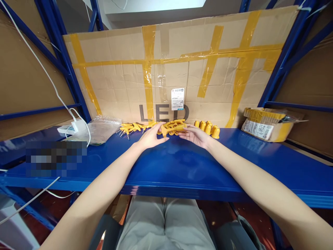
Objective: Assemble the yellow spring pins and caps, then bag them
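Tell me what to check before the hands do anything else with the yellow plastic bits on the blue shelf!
1. Both hands at the pile: ok. The left hand and right hand touch the heap of yellow plastic pieces.
2. Firm grip on a piece: cannot tell; fingers hide it.
3. Row of small yellow plastic caps standing clear of the hands: ok.
4. Yellow pronged pieces with little metal springs lying apart on the left: ok.
5. Bare room on the blue metal shelf in front: ok.
6. White cable away from the hands: ok.
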`<state>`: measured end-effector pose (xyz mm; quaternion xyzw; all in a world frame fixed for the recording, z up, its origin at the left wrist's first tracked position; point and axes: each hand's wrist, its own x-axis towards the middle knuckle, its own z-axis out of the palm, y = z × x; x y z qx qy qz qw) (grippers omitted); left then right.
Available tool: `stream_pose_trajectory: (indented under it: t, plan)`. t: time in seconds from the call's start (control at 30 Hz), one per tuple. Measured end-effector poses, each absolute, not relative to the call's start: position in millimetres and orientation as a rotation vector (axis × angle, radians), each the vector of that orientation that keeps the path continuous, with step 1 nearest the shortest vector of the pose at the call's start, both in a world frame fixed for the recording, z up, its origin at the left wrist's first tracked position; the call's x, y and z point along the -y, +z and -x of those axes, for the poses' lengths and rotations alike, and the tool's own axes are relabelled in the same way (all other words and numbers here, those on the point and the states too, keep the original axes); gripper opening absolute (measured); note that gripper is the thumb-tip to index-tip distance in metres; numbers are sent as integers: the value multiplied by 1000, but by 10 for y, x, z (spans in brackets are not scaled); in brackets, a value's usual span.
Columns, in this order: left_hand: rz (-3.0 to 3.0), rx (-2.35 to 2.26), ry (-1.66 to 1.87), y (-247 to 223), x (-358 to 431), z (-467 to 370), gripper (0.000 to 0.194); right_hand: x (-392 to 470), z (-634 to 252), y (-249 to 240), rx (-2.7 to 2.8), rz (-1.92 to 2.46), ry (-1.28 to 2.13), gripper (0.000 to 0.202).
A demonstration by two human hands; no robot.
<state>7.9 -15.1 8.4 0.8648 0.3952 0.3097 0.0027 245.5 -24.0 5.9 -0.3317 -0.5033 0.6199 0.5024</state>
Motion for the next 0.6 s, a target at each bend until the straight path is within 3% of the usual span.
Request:
stream_pose_trajectory:
  t: [0.1, 0.3, 0.6]
  plan:
    - [-2655, -1209, 996, 79, 137, -67, 75, 226, -2511, 140, 1131, 712, 1438, 17]
    - [-2628, -1238, 878, 49, 68, -10, 62, 129, -2729, 243, 1118, 636, 1201, 20]
    - [-2624, -1226, 760, 5, 23, -21, 61, -29, -2769, 61, 1298, 839, 698, 28]
